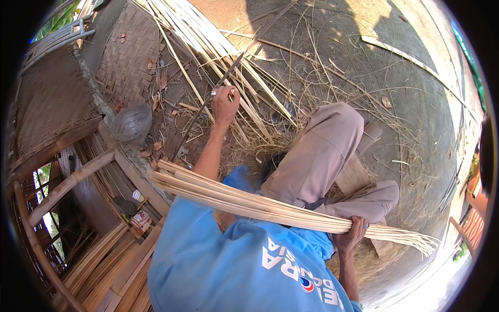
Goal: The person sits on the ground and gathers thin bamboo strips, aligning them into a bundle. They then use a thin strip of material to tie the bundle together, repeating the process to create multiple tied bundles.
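Observation:
Away from my body, my left hand [226,104] is closed around a long, thin dark strip [243,56]. The strip slants from the top of the view down past my left forearm. Near it on the ground lies a loose pile of pale split bamboo strips [208,44]. My right hand [351,234] grips a bundle of pale bamboo strips [249,203] close to its right end. That bundle stretches across my lap and the front of my blue shirt, its right tips fanned out beyond my hand.
Thin curled shavings [332,78] litter the ground ahead and to the right. A woven mat [130,47] lies at the upper left, with a clear plastic bag [132,123] near its lower end. On the left stands a bamboo frame [70,187], with more strips [104,260] below it.

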`<action>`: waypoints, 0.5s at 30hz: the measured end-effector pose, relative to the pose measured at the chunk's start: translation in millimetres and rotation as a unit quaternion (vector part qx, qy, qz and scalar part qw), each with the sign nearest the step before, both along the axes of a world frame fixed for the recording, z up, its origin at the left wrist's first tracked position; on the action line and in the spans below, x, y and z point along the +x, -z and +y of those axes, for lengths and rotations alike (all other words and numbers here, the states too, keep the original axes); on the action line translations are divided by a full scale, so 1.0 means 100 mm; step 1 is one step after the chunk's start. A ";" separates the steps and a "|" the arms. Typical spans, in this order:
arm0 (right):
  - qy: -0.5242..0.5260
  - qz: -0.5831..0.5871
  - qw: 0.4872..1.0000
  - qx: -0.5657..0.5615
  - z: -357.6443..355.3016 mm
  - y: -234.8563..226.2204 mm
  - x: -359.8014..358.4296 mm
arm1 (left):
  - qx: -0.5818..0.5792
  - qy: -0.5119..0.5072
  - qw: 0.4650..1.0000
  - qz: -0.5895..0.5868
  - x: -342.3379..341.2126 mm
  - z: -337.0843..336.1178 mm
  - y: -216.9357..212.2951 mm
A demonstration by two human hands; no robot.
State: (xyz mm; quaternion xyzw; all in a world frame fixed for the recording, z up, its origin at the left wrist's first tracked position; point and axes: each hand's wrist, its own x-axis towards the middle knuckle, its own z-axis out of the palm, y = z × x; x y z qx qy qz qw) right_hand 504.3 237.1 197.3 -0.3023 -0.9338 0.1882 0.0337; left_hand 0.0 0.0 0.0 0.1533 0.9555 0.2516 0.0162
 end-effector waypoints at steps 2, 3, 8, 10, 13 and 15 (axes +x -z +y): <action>0.002 0.002 1.000 0.017 0.01 0.01 0.04 | 0.039 -0.010 0.999 0.023 -0.24 0.15 0.13; 0.004 -0.005 1.000 0.009 0.01 -0.04 0.06 | 0.011 -0.021 1.000 0.004 -0.34 0.16 0.16; -0.004 0.006 1.000 0.005 0.16 0.04 -0.06 | -0.059 0.022 0.998 0.017 -1.01 0.05 0.61; -0.004 0.004 1.000 0.003 0.17 0.03 -0.05 | -0.093 -0.005 0.994 -0.055 -0.99 0.03 0.62; 0.003 -0.001 1.000 0.006 0.14 0.09 0.01 | -0.142 0.001 0.987 -0.072 -0.84 0.08 0.42; 0.008 -0.003 1.000 0.002 0.12 0.08 0.02 | -0.147 -0.002 0.987 -0.065 -0.76 0.08 0.28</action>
